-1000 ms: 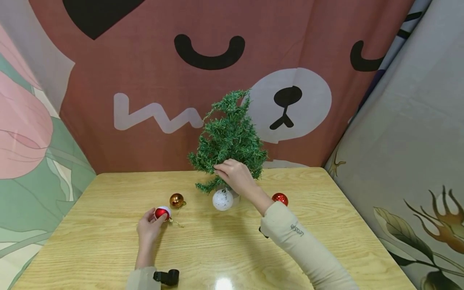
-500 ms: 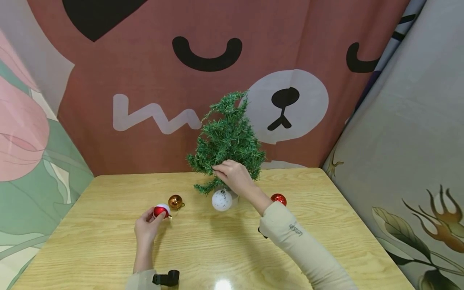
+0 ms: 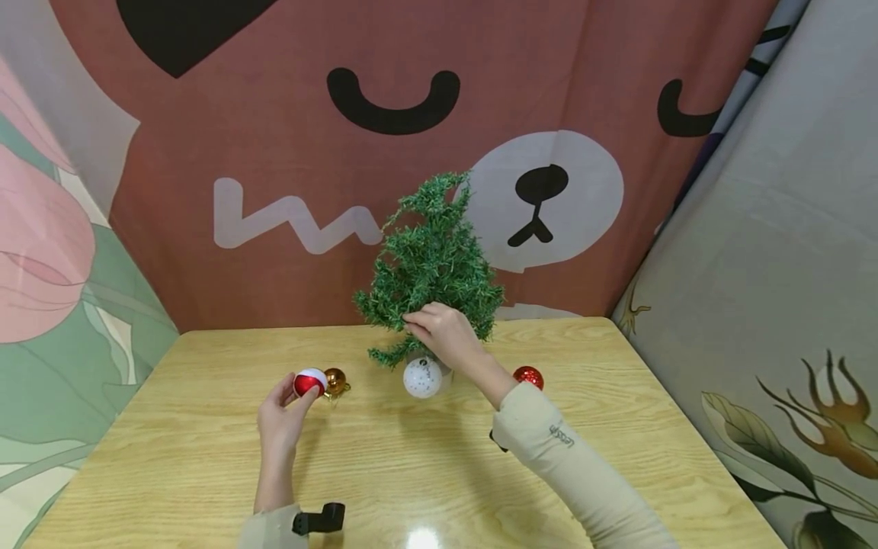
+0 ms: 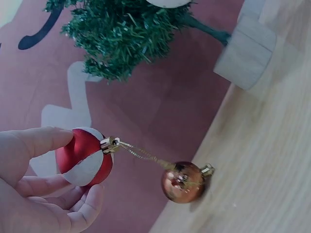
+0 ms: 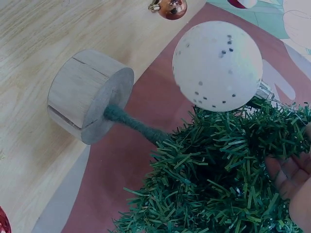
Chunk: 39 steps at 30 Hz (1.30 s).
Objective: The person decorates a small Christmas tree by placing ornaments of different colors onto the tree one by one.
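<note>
My left hand point(image 3: 280, 421) pinches a red-and-white Christmas bauble point(image 4: 83, 156) between thumb and fingers. A gold string trails from its cap toward a copper bauble point(image 4: 184, 183) on the table. At the lower front of a small artificial Christmas tree point(image 3: 435, 259), my right hand point(image 3: 447, 335) pinches a green branch; foliage partly hides those fingertips. Below that hand hangs a white speckled bauble point(image 5: 218, 65), its silver cap and thin string leading toward the fingers. The tree's round wooden base point(image 5: 80, 97) shows on the table in the right wrist view.
A red glittery bauble point(image 3: 529, 377) lies right of the tree, beside the right forearm. The wooden table point(image 3: 384, 480) reaches back to a reddish-brown curtain point(image 3: 288, 290) with a cartoon bear face, close behind the tree.
My left hand has raised the red-and-white bauble slightly, so it now partly overlaps the copper one in the head view. The white bauble has turned a little; the right hand stays put.
</note>
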Tool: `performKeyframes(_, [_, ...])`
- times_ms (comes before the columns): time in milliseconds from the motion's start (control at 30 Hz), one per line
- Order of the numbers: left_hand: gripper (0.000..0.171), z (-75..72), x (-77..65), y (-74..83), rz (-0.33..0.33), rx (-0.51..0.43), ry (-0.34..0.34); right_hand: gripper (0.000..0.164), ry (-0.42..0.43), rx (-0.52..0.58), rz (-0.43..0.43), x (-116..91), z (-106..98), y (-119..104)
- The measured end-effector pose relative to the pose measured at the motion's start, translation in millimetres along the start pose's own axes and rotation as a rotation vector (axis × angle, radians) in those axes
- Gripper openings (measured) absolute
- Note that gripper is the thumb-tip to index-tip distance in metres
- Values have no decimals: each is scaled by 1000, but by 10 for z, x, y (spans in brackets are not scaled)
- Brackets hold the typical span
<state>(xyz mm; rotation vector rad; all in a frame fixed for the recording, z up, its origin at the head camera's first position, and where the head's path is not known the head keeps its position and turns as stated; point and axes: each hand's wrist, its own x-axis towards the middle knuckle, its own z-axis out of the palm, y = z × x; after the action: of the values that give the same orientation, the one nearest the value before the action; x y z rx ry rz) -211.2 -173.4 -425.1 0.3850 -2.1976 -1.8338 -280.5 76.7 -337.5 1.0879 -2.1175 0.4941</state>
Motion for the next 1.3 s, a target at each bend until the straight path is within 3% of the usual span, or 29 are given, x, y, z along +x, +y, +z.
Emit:
performKeyframes(433, [51,59,-61,225,56,-56,13,14,-13,6,11,3,-14,-18])
performKeyframes(1100, [55,104,-163,510,57,-87,-61,13,-12,3,2,-5,-11,-5])
performKeyframes(1300, [51,119,-161,557,97,-119,-64,14,-19,3,8,-5,-11,-9])
